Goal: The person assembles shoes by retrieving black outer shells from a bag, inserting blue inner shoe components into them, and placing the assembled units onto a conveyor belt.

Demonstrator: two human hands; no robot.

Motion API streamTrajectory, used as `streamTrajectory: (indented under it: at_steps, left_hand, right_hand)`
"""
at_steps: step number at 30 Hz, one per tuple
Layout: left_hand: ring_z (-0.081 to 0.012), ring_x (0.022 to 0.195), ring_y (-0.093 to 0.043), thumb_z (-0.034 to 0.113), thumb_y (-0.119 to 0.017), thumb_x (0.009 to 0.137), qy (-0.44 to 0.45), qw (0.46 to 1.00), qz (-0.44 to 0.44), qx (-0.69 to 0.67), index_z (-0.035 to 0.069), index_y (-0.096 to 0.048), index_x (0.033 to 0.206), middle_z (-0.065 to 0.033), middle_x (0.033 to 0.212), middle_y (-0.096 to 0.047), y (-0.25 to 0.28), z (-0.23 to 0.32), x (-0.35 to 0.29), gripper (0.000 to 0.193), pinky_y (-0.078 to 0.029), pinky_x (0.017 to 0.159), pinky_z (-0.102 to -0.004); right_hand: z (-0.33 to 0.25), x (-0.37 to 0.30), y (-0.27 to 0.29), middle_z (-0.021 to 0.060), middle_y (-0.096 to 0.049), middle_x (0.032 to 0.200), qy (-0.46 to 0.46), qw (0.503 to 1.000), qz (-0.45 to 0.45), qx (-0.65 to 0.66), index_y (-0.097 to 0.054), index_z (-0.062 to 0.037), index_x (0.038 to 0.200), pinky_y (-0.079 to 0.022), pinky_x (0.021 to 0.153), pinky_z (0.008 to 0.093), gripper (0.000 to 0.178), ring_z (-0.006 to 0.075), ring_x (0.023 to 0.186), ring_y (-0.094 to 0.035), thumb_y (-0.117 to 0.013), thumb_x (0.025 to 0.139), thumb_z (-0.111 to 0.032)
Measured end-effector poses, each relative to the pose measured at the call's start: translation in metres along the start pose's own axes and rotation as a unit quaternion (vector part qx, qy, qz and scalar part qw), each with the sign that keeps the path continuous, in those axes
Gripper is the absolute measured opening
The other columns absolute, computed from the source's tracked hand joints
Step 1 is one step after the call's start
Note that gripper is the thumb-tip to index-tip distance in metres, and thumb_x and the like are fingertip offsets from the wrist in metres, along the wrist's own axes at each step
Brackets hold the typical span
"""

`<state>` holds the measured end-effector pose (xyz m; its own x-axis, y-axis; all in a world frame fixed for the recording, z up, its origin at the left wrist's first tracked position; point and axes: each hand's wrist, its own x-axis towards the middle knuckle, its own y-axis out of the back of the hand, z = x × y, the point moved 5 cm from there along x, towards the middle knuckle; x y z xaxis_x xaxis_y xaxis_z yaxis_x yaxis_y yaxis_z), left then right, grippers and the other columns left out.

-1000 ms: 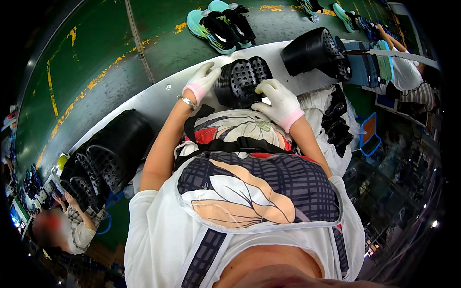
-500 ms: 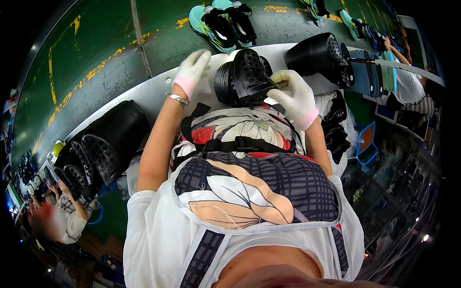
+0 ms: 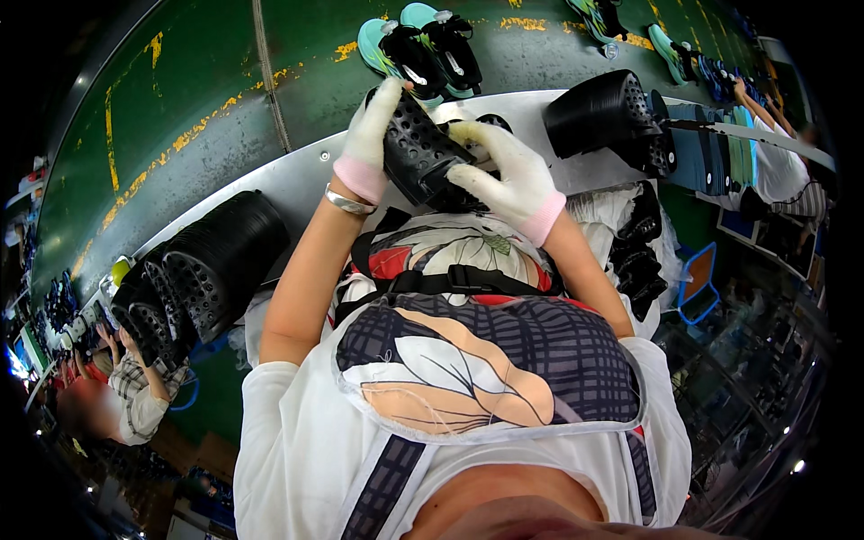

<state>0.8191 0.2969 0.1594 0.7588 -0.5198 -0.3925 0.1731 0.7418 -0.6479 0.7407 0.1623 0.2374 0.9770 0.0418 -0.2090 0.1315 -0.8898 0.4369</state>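
both hands wear white knit gloves with pink cuffs, the left hand [image 3: 371,135] and the right hand [image 3: 508,175]. a silver bangle [image 3: 348,202] circles the left wrist. the forearms are bare. a white short-sleeved shirt lies under a patterned apron [image 3: 468,360] with a black buckled strap [image 3: 450,282].

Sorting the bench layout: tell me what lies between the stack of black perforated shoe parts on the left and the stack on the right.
In the head view, the gloved left hand and right hand hold a black perforated shoe part between the left stack and right stack.
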Motion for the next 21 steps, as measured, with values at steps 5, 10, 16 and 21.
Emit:
streamTrajectory:
  at_steps: [5, 10, 16, 21]
  left_hand:
    - [-0.0161, 0.082, -0.062, 0.046, -0.049, 0.092, -0.038, 0.998, 0.03, 0.033, 0.006, -0.052, 0.11, -0.0069, 0.093, -0.061, 0.002, -0.006, 0.001, 0.043, -0.052, 0.074, -0.0297]
    - [-0.0186, 0.081, -0.064, 0.051, -0.047, 0.092, 0.085, 0.992, 0.021, -0.089, 0.006, -0.057, 0.107, -0.0084, 0.092, -0.064, -0.004, -0.018, -0.006, 0.048, -0.054, 0.073, -0.0316]
    - [-0.02, 0.079, -0.065, 0.052, -0.047, 0.091, 0.14, 0.985, 0.034, -0.093, 0.006, -0.058, 0.107, -0.0092, 0.093, -0.066, -0.005, -0.029, -0.008, 0.05, -0.055, 0.073, -0.0337]
    - [-0.0258, 0.084, -0.065, 0.055, -0.051, 0.088, 0.215, 0.969, 0.024, -0.122, 0.005, -0.059, 0.107, -0.0129, 0.096, -0.066, -0.007, -0.04, -0.011, 0.054, -0.054, 0.079, -0.0405]
  right_hand:
    - [0.006, 0.001, -0.001, 0.0136, -0.059, 0.105, 0.041, 0.995, 0.013, -0.095, -0.055, -0.0035, 0.115, -0.05, 0.079, 0.031, 0.044, 0.0242, 0.088, -0.061, -0.069, 0.076, -0.018]
    - [0.004, -0.013, 0.001, 0.0121, -0.058, 0.102, 0.097, 0.988, 0.012, -0.12, -0.056, -0.0025, 0.107, -0.051, 0.077, 0.0306, 0.042, 0.023, 0.088, -0.062, -0.074, 0.07, -0.012]
    - [0.011, -0.021, 0.002, 0.0123, -0.056, 0.1, 0.07, 0.992, 0.003, -0.104, -0.057, -0.0036, 0.102, -0.049, 0.077, 0.0333, 0.036, 0.0263, 0.086, -0.059, -0.071, 0.074, -0.023]
    - [0.019, -0.03, 0.001, 0.0126, -0.056, 0.104, 0.15, 0.98, 0.04, -0.124, -0.056, -0.0029, 0.105, -0.049, 0.08, 0.0348, 0.04, 0.0275, 0.093, -0.058, -0.073, 0.072, -0.015]
